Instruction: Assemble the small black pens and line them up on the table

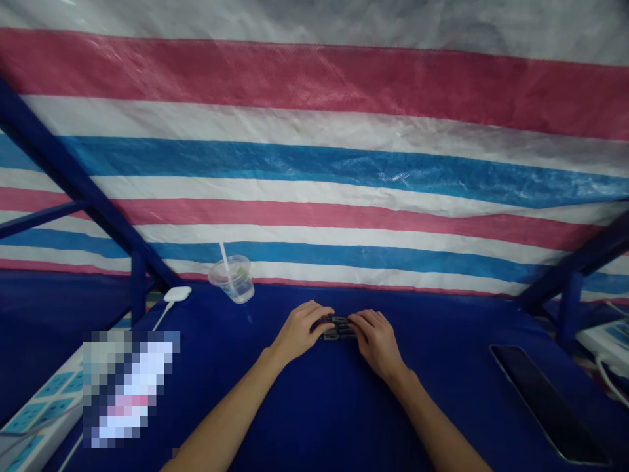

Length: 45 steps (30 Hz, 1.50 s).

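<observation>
Woven plastic tarpaulin [314, 164] fills the upper frame, rough with a faint sheen, over painted metal struts [73, 190] at left. At lower centre lies a matt black plastic piece [337, 328]; left of it, a clear glossy plastic cup [234, 282]; lower right, a glossy glass phone [545, 400] on smooth blue sheeting [314, 406]

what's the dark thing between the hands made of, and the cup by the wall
The dark object looks like black plastic with a dull sheen, though metal can't be ruled out since most of it is hidden. The cup looks like thin clear plastic: its glossy wall is see-through.
</observation>
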Available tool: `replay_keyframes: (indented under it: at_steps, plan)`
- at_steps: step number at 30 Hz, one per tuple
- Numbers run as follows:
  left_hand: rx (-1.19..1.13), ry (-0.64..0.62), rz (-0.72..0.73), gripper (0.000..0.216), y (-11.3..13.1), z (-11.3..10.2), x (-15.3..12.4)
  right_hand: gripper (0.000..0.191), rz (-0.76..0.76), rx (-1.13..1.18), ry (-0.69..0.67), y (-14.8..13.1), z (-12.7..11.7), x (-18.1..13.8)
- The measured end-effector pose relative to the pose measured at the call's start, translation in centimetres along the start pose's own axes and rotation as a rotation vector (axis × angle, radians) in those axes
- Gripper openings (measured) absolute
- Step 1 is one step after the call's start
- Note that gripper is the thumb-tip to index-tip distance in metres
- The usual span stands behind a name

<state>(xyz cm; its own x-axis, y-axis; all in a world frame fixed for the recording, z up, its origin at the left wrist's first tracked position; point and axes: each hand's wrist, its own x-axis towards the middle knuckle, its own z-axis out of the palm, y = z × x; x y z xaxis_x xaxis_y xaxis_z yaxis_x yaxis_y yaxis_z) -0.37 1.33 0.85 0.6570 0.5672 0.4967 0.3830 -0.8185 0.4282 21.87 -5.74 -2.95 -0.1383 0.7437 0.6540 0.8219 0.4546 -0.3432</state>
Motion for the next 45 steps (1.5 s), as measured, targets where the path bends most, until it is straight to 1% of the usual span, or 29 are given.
replay_keyframes:
  at_steps: [6, 11, 14, 16, 21, 24, 31, 35, 38, 42, 45]
  plan:
    - [-0.013, -0.001, 0.014, 0.021, -0.06, 0.02, 0.03, 0.020, -0.025, -0.031, -0.008, 0.15, 0.12, -0.02]
    - [0.011, -0.011, -0.015, 0.019, -0.02, -0.02, 0.04, 0.020, -0.015, -0.026, 0.000, 0.10, 0.09, 0.01]
    - [0.007, -0.023, -0.006, 0.016, -0.02, -0.01, 0.05, 0.019, -0.012, -0.027, -0.003, 0.00, 0.07, 0.02]
    - [-0.002, -0.025, 0.002, 0.019, -0.04, -0.01, 0.06, 0.019, -0.013, -0.022, -0.009, -0.02, 0.08, 0.01]
    - [0.001, -0.012, -0.004, 0.018, -0.06, 0.03, 0.04, 0.020, -0.013, -0.001, -0.001, 0.11, 0.08, 0.01]
    - [-0.003, -0.014, -0.002, 0.014, 0.03, 0.04, 0.07, 0.020, -0.022, 0.010, -0.003, 0.10, 0.02, 0.05]
    - [0.002, -0.014, -0.012, 0.020, -0.04, -0.01, -0.07, 0.022, -0.011, 0.018, -0.013, 0.01, -0.14, 0.13]
    - [-0.015, -0.014, 0.000, 0.014, -0.12, -0.01, 0.01, 0.020, -0.026, 0.002, -0.008, 0.09, -0.09, 0.14]
    - [-0.026, -0.012, 0.012, 0.017, -0.10, -0.08, 0.04, 0.018, -0.036, -0.003, -0.001, 0.15, 0.03, 0.08]
    - [-0.016, -0.016, -0.014, 0.023, -0.09, -0.06, -0.07, 0.019, -0.034, 0.016, -0.003, 0.14, 0.07, 0.03]
    - [-0.021, -0.030, -0.015, 0.013, -0.11, 0.01, -0.02, 0.018, -0.036, 0.023, -0.003, 0.07, 0.00, 0.07]
